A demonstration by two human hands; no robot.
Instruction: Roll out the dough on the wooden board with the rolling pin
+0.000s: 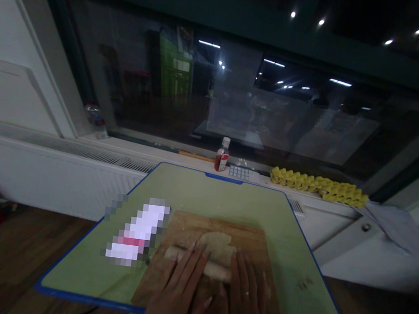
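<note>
Both hands rest over a wooden board (268, 299). A flat sheet of pale dough (218, 240) lies on it. Along the near edge of the sheet runs a pale cylinder (216, 271), like a roll of dough; whether it is dough or a rolling pin I cannot tell. The fingers of my left hand (180, 286) lie stretched out across the left part of this cylinder, thumb apart. My right hand (246, 296), with a ring on one finger, lies flat at its right end, fingers stretched. Parts of the cylinder are hidden beneath the fingers.
The board sits on a pale green, blue-edged table (308, 286). A blurred-out bright phone-like object (143, 230) lies left of the board. On the windowsill stand a small bottle (222, 154) of reddish liquid, a yellow egg tray (318, 185) and a clear bottle (96, 120).
</note>
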